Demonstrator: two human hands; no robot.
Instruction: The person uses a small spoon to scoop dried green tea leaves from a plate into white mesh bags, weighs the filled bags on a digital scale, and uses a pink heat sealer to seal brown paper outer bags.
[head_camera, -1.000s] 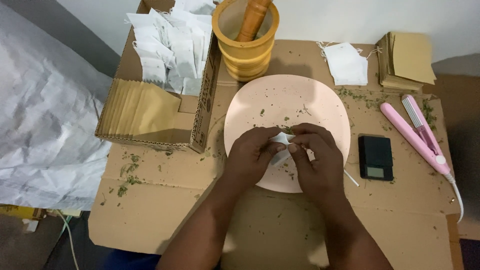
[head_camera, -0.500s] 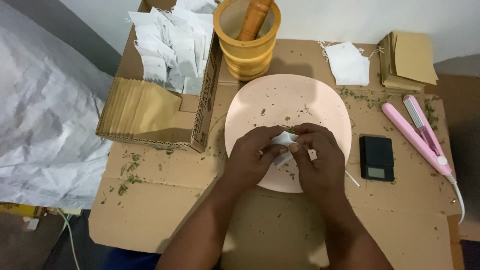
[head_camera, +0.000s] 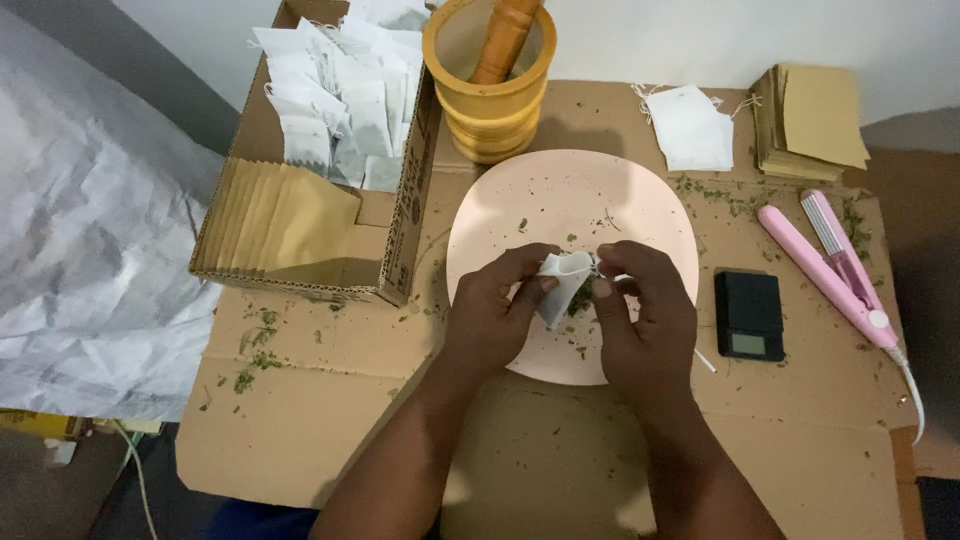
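I see my left hand (head_camera: 492, 318) and right hand (head_camera: 640, 320) each with its grip clamped on a small white bag (head_camera: 562, 284). They hold it over the pink plate (head_camera: 560, 195), mid-surface.

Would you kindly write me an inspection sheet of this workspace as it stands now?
Surface: flattened brown cardboard sheet, strewn with green herb crumbs.
Job's things: small white paper sachet held open above a round pale pink plate.
Clutter: yellow wooden mortar with pestle; open cardboard box of white sachets and tan envelopes; loose white sachets; stack of tan envelopes; small black pocket scale; pink handheld heat sealer.
Hands: left hand and right hand both pinch the sachet.
Cables: white cord from the sealer.
Surroundings: crumpled white sheeting; white wall.
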